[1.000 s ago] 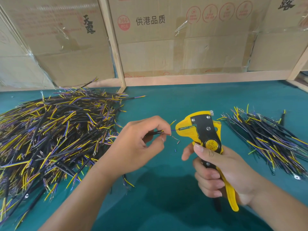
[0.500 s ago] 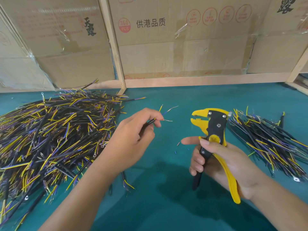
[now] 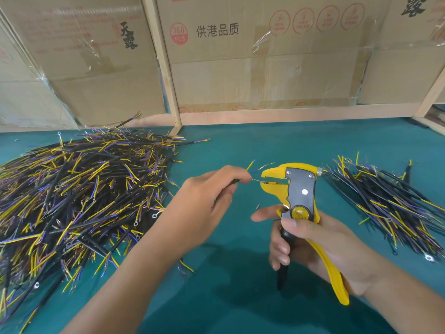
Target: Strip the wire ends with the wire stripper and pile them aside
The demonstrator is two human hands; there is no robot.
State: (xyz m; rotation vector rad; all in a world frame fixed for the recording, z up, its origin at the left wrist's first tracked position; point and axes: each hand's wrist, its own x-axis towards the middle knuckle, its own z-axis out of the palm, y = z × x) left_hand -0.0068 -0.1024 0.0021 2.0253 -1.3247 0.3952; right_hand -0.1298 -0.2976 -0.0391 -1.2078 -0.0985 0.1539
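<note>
Two heaps of wire lie on a teal-covered table [image 3: 240, 145]: a big pile [image 3: 79, 194] at the left, a smaller pile [image 3: 390, 208] at the right. Behind stand taped cardboard boxes [image 3: 265, 63] in a pale wooden frame [image 3: 166, 75]. The left hand [image 3: 204, 203] pinches a cable [image 3: 237, 181], one thin core seemingly reaching into the open mouth of the yellow wire stripper [image 3: 298, 196]. The right hand [image 3: 313, 247] grips its handles, forefinger extended.

yellow-black wire stripper [image 3: 296, 189] upright, jaws open around a thin wire end [image 3: 258, 181].
</note>
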